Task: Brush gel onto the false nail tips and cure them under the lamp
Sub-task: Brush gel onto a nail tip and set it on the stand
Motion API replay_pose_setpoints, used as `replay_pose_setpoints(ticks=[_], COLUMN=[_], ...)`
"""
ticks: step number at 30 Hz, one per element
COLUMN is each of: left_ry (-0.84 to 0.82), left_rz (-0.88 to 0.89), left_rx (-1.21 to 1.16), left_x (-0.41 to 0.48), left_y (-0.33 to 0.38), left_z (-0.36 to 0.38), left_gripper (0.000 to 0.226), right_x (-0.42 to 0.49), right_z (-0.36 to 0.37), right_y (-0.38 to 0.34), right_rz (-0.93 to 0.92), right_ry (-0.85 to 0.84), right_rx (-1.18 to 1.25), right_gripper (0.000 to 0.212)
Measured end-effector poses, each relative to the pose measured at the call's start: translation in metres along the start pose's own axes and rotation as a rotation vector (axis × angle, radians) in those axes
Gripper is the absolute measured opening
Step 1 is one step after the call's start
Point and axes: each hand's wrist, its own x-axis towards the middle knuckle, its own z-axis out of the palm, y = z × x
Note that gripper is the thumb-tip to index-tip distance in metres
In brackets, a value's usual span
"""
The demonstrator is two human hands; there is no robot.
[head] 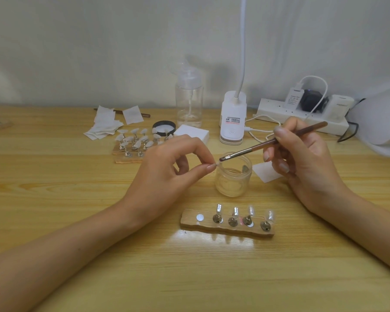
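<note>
My left hand (167, 163) pinches a small false nail tip (217, 164) between thumb and forefinger, just over the rim of a clear glass jar (232, 176). My right hand (302, 158) grips a brown brush (273, 143) like a pen, and its bristles touch the nail tip. In front of the jar lies a wooden stand (225, 226) carrying several metal holders with nail tips; its leftmost magnet spot is bare. A second wooden stand (131, 152) with several tips sits behind my left hand. The white curing lamp (383, 122) is at the right edge.
A clip desk lamp (232, 118), a clear pump bottle (189, 102), a black jar lid (164, 127), a white pad stack (191, 133) and loose wipes (106, 124) stand at the back. A power strip (302, 115) with cables lies back right. A white wipe (266, 172) is beside the jar.
</note>
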Motion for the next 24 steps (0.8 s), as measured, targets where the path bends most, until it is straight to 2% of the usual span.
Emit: replay_pose_setpoints(ticks=[3, 13, 19, 24], left_ry=[-0.004, -0.009, -0.008, -0.013], left_rz=[-0.003, 0.007, -0.004, -0.005], left_rx=[0.002, 0.001, -0.006, -0.005], left_x=[0.0002, 0.0003, -0.0001, -0.0001], left_y=[-0.0007, -0.0001, 0.0004, 0.0006], left_z=[-0.0002, -0.0003, -0.0001, -0.0002], left_gripper=[0.012, 0.011, 0.015, 0.011], right_x=[-0.0008, -0.0005, -0.0022, -0.0020], right_z=[0.0016, -0.0007, 0.0004, 0.0009], right_y=[0.0006, 0.0004, 0.0008, 0.0014], right_rz=[-0.025, -0.019, -0.066, -0.064], right_ry=[-0.039, 0.055, -0.027, 0.010], right_rx=[-0.019, -0.044, -0.036, -0.062], right_gripper=[0.025, 0.022, 0.021, 0.022])
